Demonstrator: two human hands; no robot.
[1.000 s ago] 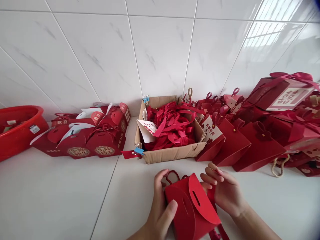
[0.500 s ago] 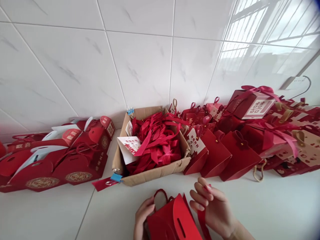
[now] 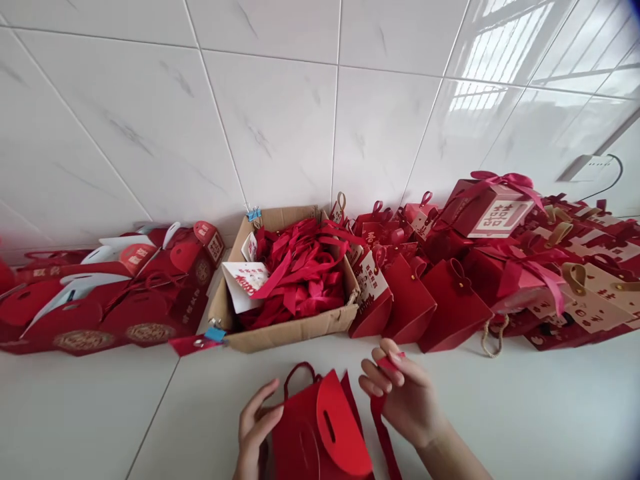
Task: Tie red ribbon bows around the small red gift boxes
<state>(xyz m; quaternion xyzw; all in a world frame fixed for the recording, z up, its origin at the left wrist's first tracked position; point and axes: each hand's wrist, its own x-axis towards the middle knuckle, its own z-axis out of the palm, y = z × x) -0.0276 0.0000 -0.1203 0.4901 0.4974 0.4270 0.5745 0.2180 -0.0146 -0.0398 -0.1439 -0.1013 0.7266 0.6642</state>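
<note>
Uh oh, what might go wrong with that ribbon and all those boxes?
The red ribbon hanging beside the red box might slip, since the right hand only pinches it. The loose ribbons heaped in the cardboard box could tangle if one is pulled. And the box with the pink bow sits up on other boxes, so a bump might make it tumble.

One held box [image 3: 311, 433], one carton [image 3: 295, 330] and two blue clips [image 3: 215, 334] show.
</note>
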